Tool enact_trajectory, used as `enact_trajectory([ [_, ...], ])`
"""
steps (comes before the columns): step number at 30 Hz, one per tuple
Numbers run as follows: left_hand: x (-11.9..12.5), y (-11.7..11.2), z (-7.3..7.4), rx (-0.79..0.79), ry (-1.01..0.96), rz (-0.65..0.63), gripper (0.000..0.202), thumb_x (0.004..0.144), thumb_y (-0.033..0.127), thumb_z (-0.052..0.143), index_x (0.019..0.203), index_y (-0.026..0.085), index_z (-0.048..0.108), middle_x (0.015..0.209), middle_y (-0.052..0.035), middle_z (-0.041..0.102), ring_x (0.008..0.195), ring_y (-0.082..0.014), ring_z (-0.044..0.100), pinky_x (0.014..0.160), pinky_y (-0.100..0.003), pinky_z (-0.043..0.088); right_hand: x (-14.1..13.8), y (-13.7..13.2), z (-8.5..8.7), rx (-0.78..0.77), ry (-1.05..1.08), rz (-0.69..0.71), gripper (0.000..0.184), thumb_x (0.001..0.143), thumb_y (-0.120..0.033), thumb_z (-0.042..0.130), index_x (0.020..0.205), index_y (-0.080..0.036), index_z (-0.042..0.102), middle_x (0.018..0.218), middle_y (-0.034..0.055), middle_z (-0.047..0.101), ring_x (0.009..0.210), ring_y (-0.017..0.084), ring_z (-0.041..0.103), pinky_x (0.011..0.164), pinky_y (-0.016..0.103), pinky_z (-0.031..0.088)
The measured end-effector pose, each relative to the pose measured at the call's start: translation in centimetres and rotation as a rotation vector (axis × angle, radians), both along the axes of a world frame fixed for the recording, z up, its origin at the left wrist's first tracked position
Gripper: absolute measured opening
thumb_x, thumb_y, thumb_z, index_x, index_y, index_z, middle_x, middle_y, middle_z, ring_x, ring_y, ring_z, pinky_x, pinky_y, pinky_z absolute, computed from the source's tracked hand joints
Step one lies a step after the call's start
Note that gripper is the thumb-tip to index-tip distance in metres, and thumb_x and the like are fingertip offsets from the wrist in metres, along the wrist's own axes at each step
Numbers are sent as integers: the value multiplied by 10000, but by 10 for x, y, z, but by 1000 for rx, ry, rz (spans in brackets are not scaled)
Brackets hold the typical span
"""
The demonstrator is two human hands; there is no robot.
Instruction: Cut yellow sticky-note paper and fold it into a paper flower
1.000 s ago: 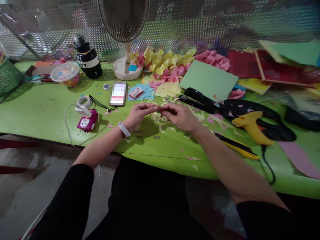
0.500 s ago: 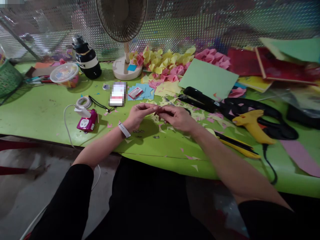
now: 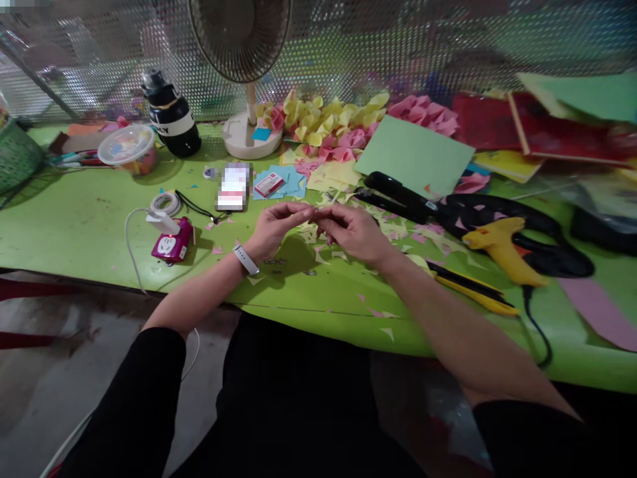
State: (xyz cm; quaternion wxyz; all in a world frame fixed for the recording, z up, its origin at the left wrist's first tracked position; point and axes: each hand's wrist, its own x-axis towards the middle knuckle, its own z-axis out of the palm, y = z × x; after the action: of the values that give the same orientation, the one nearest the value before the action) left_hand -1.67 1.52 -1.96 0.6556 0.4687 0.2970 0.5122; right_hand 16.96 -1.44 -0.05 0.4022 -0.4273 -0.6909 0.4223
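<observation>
My left hand (image 3: 277, 229) and my right hand (image 3: 350, 230) meet fingertip to fingertip over the green table (image 3: 209, 269). Both are closed in a pinch. Whatever lies between the fingertips is too small or too hidden to name. Below my left hand are a few small dark bits (image 3: 275, 261) on the tabletop. Yellow and pink paper scraps (image 3: 339, 255) lie scattered under and around my right hand. Beyond the hands is a small stack of light blue paper (image 3: 294, 183) with a little red-and-white box (image 3: 269, 185) on top.
A purple power adapter (image 3: 172, 242), tape roll (image 3: 166, 204) and phone (image 3: 233, 186) lie left. Behind stand a black bottle (image 3: 175, 119), a fan (image 3: 243, 136) and folded paper flowers (image 3: 318, 123). To the right are a long-arm stapler (image 3: 398, 198), yellow glue gun (image 3: 502, 249) and yellow-black cutter (image 3: 472, 290).
The fingers have shifted very slightly where they meet. My hands otherwise keep the same place and pinch, and the things on the table look unmoved.
</observation>
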Motion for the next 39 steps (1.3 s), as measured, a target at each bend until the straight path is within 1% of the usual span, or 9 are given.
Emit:
enact_trajectory([
  [5,-2,1,2,35,33,-53,239,661,371,910,799,209,803,875,-21,766,848,-114,685,914,-322,520,4,1,3,-61,6,76,325,908,-477,668,1030,-184,735,772,38,683,570,124,574,517,286,521],
  [9,-1,-2,5,62,8,-7,205,644,343,920,707,204,784,866,-17,755,851,-116,684,889,-319,530,-3,-4,-1,-24,9,12,342,885,-483,701,1047,-183,713,807,53,710,625,159,640,562,326,569],
  [12,0,-4,6,49,-1,-6,212,630,332,929,707,200,781,869,-18,755,846,-118,686,879,-318,535,-7,-7,-6,29,8,-48,339,903,-506,673,1022,-190,703,821,53,722,590,161,651,545,342,578],
  [15,-1,-4,6,17,-7,-37,244,627,345,931,782,212,798,896,-25,768,874,-129,698,924,-337,530,-6,-5,-5,40,4,-38,339,925,-520,639,1000,-198,709,787,39,714,530,140,621,505,320,554],
  [18,-1,-3,5,8,10,-49,251,637,372,923,774,207,794,904,-33,772,874,-136,700,938,-349,529,-3,-3,0,29,-6,10,349,923,-537,641,1010,-207,716,772,30,705,522,123,601,491,289,529],
  [22,-1,-3,7,39,16,-18,251,627,375,927,732,201,779,909,-34,764,888,-142,698,920,-350,535,-2,-4,4,-3,-8,58,380,917,-563,641,1038,-211,718,771,29,702,549,126,613,518,288,546],
  [27,-1,-5,11,42,0,43,245,591,332,943,663,198,752,877,-16,748,889,-134,685,929,-348,532,-7,-9,-1,75,-7,-18,348,926,-540,639,1033,-214,694,794,37,711,606,155,662,554,320,582],
  [32,-1,-4,11,-12,0,-36,259,600,350,943,699,187,767,847,-25,755,824,-122,687,926,-353,531,-6,-7,-3,114,-1,14,331,949,-527,604,1048,-231,714,779,25,705,602,161,660,542,336,589],
  [39,-3,-5,12,64,36,-55,215,650,377,916,735,221,795,911,-33,773,873,-131,692,909,-336,540,-4,-5,0,103,-10,39,318,948,-507,610,1060,-231,721,821,38,731,624,166,672,559,336,591],
])
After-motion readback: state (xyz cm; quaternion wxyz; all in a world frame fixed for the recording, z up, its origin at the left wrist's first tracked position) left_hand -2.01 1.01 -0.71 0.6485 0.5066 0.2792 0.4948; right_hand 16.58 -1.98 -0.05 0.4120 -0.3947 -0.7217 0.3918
